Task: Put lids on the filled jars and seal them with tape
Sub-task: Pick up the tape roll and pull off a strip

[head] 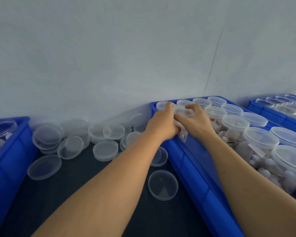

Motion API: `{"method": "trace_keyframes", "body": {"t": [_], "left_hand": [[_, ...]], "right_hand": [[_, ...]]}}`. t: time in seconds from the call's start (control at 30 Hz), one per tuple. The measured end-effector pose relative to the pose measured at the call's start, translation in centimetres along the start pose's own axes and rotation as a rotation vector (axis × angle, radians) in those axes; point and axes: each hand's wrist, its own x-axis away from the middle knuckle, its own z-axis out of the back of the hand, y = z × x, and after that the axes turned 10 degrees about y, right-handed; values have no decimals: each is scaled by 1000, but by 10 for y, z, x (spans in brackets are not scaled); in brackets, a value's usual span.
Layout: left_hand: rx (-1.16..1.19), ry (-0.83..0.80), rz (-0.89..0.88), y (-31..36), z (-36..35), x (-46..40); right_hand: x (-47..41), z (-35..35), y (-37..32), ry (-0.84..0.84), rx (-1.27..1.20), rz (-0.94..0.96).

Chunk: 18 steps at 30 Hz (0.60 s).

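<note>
Hands: left hand (162, 124) and right hand (196, 121) together gripped a lid (182, 113) on a jar near the bin's (191, 161) far-left corner | Progress: most jars there lidded; no tape seen | Spare lids (163, 184) lay loose on surface (85, 194).

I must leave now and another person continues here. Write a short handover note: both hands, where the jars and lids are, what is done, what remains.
Left hand and right hand: both have a grip on one jar near the far left corner of the middle blue crate, fingers curled on its top.
Jars: most in that crate already carry lids, for example the lidded jar.
Spare lids lie loose on the dark table to the left.
Left to do: the jar in the left crate looks open. No tape in view; sealing cannot be confirmed.
</note>
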Motion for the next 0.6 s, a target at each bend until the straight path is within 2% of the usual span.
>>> {"method": "trace_keyframes", "body": {"t": [0.2,0.4,0.5,0.6], "left_hand": [[-99,-6,91,2,-2,3],[-101,100,118,8,-4,5],[-172,66,132,5,-7,4],[-160,-12,121,2,-5,5]], "right_hand": [[-1,-12,14,-111,19,1],[-4,-20,13,-164,-2,-25],[-10,-26,10,-220,-8,-55],[-13,-28,6,-217,126,-62]]}}
